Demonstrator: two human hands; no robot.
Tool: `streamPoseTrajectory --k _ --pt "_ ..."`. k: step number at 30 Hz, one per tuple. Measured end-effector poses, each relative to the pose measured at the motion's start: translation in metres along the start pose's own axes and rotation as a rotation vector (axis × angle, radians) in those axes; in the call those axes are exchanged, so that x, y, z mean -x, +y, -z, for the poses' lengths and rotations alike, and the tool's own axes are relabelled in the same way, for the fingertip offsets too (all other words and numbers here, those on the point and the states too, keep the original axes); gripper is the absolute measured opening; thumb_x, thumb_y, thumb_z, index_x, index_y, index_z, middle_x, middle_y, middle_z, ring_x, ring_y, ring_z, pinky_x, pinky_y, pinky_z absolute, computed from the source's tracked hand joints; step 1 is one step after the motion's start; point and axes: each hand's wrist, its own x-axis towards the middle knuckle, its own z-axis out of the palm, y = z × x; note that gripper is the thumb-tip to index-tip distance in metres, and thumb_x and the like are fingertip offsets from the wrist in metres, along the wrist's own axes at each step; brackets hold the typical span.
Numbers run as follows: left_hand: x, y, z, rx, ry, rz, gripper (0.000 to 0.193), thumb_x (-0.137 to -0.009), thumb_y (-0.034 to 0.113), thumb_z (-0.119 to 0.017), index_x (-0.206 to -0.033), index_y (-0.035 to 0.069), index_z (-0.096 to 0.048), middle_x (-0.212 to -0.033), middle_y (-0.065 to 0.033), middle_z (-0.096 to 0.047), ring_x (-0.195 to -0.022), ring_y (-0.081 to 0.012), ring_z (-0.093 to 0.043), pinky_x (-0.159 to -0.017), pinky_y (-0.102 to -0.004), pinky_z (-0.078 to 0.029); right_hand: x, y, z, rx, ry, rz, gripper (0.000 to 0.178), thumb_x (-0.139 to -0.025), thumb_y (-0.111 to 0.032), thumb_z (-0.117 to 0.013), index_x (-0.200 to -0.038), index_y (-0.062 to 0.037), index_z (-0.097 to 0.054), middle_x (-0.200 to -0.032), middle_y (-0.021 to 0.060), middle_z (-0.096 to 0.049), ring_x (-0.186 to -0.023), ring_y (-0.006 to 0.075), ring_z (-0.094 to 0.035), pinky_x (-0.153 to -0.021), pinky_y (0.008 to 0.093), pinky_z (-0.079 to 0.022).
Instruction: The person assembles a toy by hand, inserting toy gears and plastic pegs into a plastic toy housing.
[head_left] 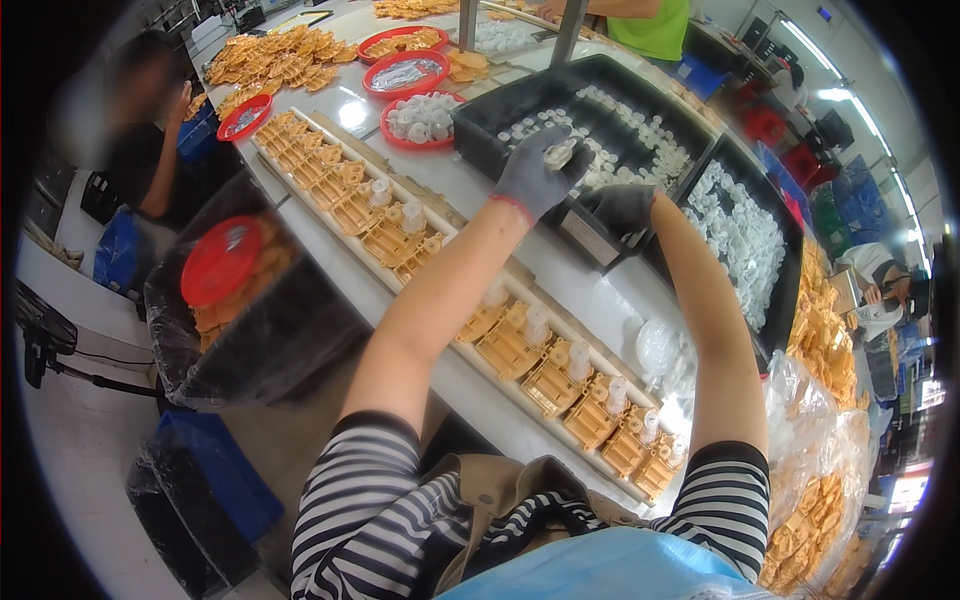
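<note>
Both my hands wear dark grey gloves and are over a black tray [500,97] holding small round white pieces [655,140] in loose rows. My left hand [530,172] is closed, with a small whitish plastic piece [558,155] between thumb and fingers. Beside it, my right hand [625,210] is bent down at the tray's near corner; its fingertips blend into the dark tray, and anything in them is hidden. Beneath my forearms runs a long rail of orange plastic housings [510,350]. Clear cylindrical parts [537,325] stand at several of them.
Right of the tray, a second black tray holds a heap of clear parts [735,235]. Red bowls [415,70] and piled orange parts [285,60] lie at the far left. A lined bin [260,340] stands left of the table. Bagged orange parts [815,520] are at right. Other people are nearby.
</note>
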Motion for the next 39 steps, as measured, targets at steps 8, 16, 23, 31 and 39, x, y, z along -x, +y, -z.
streamPoseTrajectory --k 8,16,23,31,39 --pt "0.005 0.005 0.000 0.016 0.045 -0.057 0.018 -0.087 0.007 -0.058 -0.105 0.002 -0.056 -0.107 -0.0127 -0.056 -0.101 -0.0275 -0.057 -0.087 -0.0417 -0.056 -0.002 0.004 0.004 -0.045 0.081 0.055 0.031 -0.083 -0.016 -0.064 -0.112 -0.0042 -0.064 -0.086 0.0014 -0.061 -0.071 0.0074 -0.057 -0.060 0.0240 -0.049" --pt "0.011 0.012 0.011 0.010 0.012 -0.075 0.019 -0.086 0.007 -0.059 -0.104 0.001 -0.056 -0.103 -0.0153 -0.058 -0.099 -0.0304 -0.059 -0.090 -0.0432 -0.054 -0.030 0.021 0.016 -0.189 0.142 0.206 0.029 -0.085 -0.016 -0.065 -0.110 -0.0022 -0.065 -0.080 0.0000 -0.061 -0.068 0.0097 -0.058 -0.060 0.0247 -0.048" --pt "0.022 0.014 0.008 -0.012 0.042 -0.080 0.016 -0.088 0.008 -0.058 -0.102 0.002 -0.056 -0.103 -0.0121 -0.057 -0.097 -0.0276 -0.058 -0.086 -0.0419 -0.055 -0.056 0.033 0.020 0.482 0.311 0.040 0.025 -0.085 -0.011 -0.058 -0.109 -0.0071 -0.066 -0.081 0.0051 -0.065 -0.067 0.0140 -0.061 -0.060 0.0300 -0.051" --pt "0.021 0.010 0.008 -0.014 0.029 -0.052 0.016 -0.089 0.008 -0.058 -0.103 0.002 -0.057 -0.100 -0.0104 -0.056 -0.096 -0.0245 -0.057 -0.081 -0.0395 -0.057 -0.076 0.072 0.045 0.381 -0.051 0.561 0.020 -0.086 -0.009 -0.056 -0.104 -0.0056 -0.065 -0.077 0.0066 -0.063 -0.065 0.0115 -0.061 -0.057 0.0326 -0.051" --pt "0.025 0.009 0.003 -0.034 0.041 -0.092 0.015 -0.088 0.008 -0.058 -0.102 0.004 -0.057 -0.100 -0.0095 -0.057 -0.094 -0.0249 -0.057 -0.081 -0.0409 -0.056 -0.039 0.044 0.044 -0.051 0.160 0.229 0.024 -0.083 -0.011 -0.068 -0.106 -0.0045 -0.067 -0.090 0.0041 -0.064 -0.071 0.0115 -0.061 -0.058 0.0266 -0.052"
